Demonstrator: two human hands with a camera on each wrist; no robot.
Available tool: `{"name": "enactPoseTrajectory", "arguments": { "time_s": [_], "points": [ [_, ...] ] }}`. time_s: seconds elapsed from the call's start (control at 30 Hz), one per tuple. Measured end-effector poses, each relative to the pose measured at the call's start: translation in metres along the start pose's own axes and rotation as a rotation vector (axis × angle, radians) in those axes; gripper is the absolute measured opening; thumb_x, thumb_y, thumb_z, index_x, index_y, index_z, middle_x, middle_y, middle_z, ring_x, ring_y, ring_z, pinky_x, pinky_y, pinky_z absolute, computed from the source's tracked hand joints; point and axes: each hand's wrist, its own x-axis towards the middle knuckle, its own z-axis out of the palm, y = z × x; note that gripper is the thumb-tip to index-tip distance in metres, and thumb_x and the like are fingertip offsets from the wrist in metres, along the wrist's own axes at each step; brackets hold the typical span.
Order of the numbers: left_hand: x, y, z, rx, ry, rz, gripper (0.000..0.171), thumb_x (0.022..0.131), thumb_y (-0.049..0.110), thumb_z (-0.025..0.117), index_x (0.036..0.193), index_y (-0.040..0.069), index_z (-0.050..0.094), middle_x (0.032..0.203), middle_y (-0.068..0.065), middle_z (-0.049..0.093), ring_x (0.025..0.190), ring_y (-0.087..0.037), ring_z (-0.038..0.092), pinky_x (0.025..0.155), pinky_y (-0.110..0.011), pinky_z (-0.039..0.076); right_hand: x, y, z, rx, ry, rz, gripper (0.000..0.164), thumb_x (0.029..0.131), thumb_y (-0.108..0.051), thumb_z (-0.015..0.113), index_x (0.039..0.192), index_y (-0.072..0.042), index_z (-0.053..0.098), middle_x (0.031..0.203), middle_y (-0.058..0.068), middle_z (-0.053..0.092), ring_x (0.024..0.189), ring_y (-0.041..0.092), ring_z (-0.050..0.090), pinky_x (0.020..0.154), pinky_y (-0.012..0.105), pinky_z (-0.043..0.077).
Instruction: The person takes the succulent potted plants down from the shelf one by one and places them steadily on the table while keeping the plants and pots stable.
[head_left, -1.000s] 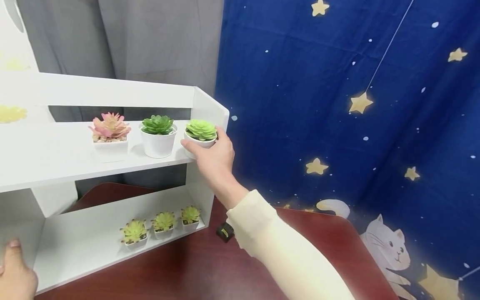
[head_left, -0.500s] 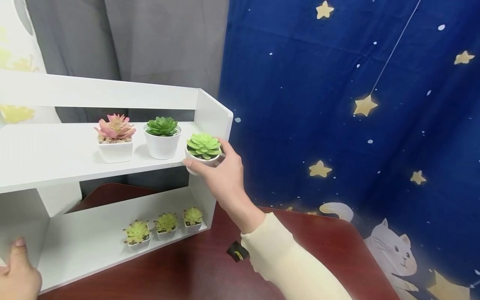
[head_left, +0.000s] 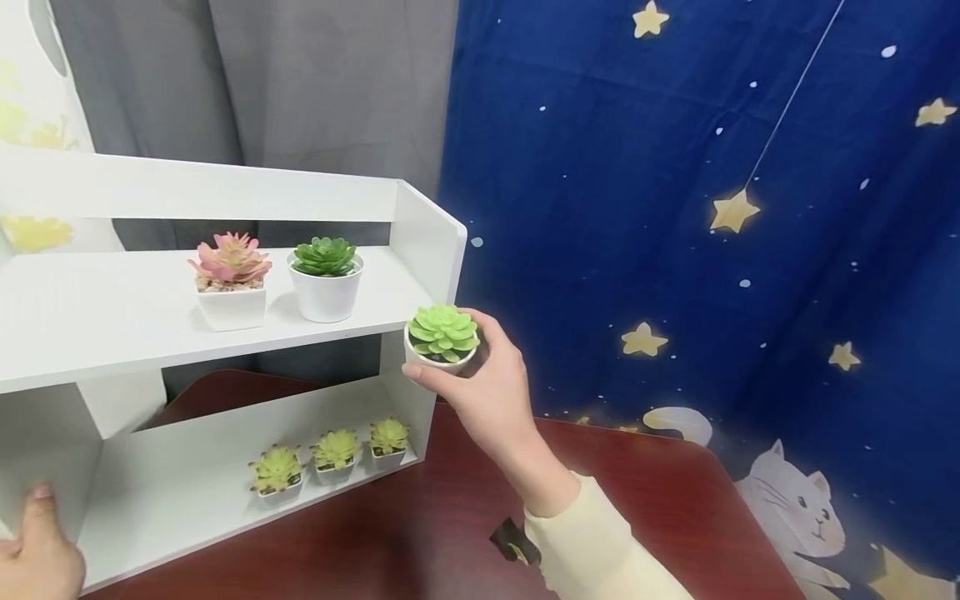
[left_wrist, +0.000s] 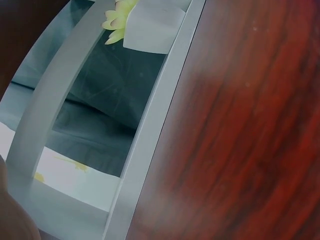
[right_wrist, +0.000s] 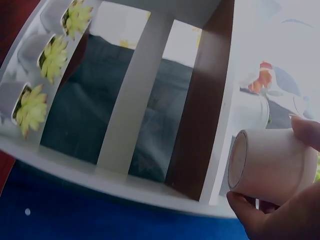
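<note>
My right hand (head_left: 495, 400) holds a bright green potted succulent (head_left: 442, 333) by its round white pot, thumb on the near side and fingers round the far side. It hangs in front of the right end of a white two-tier shelf (head_left: 112, 308), at about the upper board's height. The right wrist view shows the pot's base (right_wrist: 237, 159) clear of the board. At the lower left of the head view, my left hand (head_left: 41, 554) grips the shelf's left upright panel, its thumb along the inner face. Most of its fingers are hidden.
A pink succulent (head_left: 231, 283) and a dark green one (head_left: 326, 279) stand on the upper board. Several small yellow-green succulents, one a potted succulent (head_left: 277, 473), line the lower board's right half. A small black object (head_left: 514, 540) lies on the red-brown table (head_left: 637, 483).
My right hand has lifted the bright green succulent off the upper board's right end and brought it forward, right and down in view. The left hand keeps its place on the shelf.
</note>
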Motion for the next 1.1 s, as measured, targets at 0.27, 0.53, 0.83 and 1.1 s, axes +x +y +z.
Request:
{"name": "enactPoseTrajectory", "arguments": {
  "time_s": [0.27, 0.53, 0.83, 1.1],
  "points": [
    [0.006, -0.008, -0.004, -0.059, -0.022, -0.037, 0.026, 0.094, 0.068, 0.049, 0.093, 0.048, 0.031, 0.09, 0.028, 0.031, 0.079, 0.014, 0.029, 0.081, -0.01, 0.025, -0.008, 0.007, -0.017, -0.035, 0.028, 0.024, 0.076, 0.069, -0.017, 0.092, 0.136, -0.015, 0.056, 0.125, 0.005, 0.068, 0.103, 0.018, 0.071, 0.088, 0.031, 0.06],
    [0.008, -0.009, -0.005, -0.019, -0.083, -0.115, 0.034, 0.091, 0.074, 0.047, 0.092, 0.046, 0.029, 0.093, 0.026, 0.026, 0.083, 0.011, 0.025, 0.089, -0.014, 0.02, -0.023, 0.014, -0.026, -0.151, 0.074, 0.015, 0.073, 0.067, -0.019, 0.094, 0.131, -0.021, 0.059, 0.118, 0.0, 0.071, 0.1, 0.014, 0.07, 0.086, 0.033, 0.06],
    [0.004, -0.002, -0.005, 0.029, -0.106, -0.083, 0.024, 0.095, 0.07, 0.045, 0.101, 0.049, 0.035, 0.104, 0.023, 0.04, 0.101, 0.01, 0.037, 0.113, -0.026, 0.026, -0.043, 0.033, -0.036, -0.219, 0.161, 0.025, 0.076, 0.064, -0.02, 0.096, 0.13, -0.024, 0.06, 0.119, -0.005, 0.07, 0.103, 0.012, 0.066, 0.086, 0.026, 0.057],
    [0.002, 0.0, 0.001, 0.053, 0.003, 0.064, 0.068, 0.099, 0.065, 0.041, 0.157, 0.031, 0.028, 0.1, 0.032, 0.034, 0.088, 0.017, 0.03, 0.091, -0.012, 0.024, -0.058, 0.059, -0.047, -0.24, 0.201, 0.088, 0.076, 0.062, -0.018, 0.097, 0.129, -0.023, 0.06, 0.118, -0.003, 0.072, 0.104, 0.012, 0.067, 0.088, 0.027, 0.057]
  ]
}}
